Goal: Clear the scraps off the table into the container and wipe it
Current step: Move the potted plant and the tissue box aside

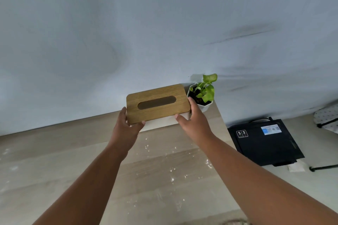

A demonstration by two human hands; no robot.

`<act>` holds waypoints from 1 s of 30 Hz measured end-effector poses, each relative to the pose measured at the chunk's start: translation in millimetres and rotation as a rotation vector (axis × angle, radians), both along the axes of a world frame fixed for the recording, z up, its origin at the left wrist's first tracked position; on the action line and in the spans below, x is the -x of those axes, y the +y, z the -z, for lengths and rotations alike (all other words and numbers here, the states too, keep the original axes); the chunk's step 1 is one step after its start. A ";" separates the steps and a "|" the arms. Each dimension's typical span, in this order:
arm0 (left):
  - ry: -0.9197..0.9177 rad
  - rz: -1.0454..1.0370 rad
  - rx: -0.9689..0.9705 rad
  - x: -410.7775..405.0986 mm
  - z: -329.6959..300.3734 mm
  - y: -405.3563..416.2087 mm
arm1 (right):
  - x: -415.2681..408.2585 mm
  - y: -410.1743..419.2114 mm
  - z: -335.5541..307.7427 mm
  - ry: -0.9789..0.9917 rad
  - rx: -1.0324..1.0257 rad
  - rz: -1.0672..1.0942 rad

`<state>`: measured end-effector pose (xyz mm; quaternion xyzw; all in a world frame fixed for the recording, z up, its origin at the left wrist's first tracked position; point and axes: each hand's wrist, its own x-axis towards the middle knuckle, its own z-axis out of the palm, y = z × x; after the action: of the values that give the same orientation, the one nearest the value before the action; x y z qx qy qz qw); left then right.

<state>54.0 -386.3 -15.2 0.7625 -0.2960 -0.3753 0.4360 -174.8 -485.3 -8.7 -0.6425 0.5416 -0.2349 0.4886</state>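
Observation:
A tissue box [157,104] with a wooden slotted lid and a white body sits at the far edge of the light wooden table [54,160], against the wall. My left hand [128,126] grips its left end, thumb at the lid's front corner. On its right end rests my right hand [193,117], fingers up the side and thumb along the front. No tissue shows in the slot. Small white specks and shiny smears [172,177] lie scattered on the table in front of the box.
A small green plant in a white pot [202,95] stands just right of the box, touching my right fingers. Beyond the table's right edge, a black printer [265,142] sits lower down, with a chair leg [323,167] near it. A pale wall rises behind.

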 end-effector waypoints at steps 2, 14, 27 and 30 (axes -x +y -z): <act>0.017 -0.023 0.001 3.3 -6.2 5.7 | 4.1 5.4 -4.6 -0.004 0.006 0.005; 0.036 -0.066 0.076 23.3 -39.7 56.7 | 29.2 44.8 -28.7 -0.014 0.075 -0.056; -0.088 -0.019 0.059 66.2 -41.6 122.1 | 80.1 105.9 -21.9 0.073 0.113 -0.083; -0.125 0.028 0.033 85.5 -26.7 151.4 | 110.5 134.5 -3.4 0.154 0.136 -0.092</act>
<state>-31.5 -234.9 11.5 0.7729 -0.3393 -0.3280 0.4241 -285.3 -350.7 -5.3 -0.7146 0.5301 -0.1984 0.4112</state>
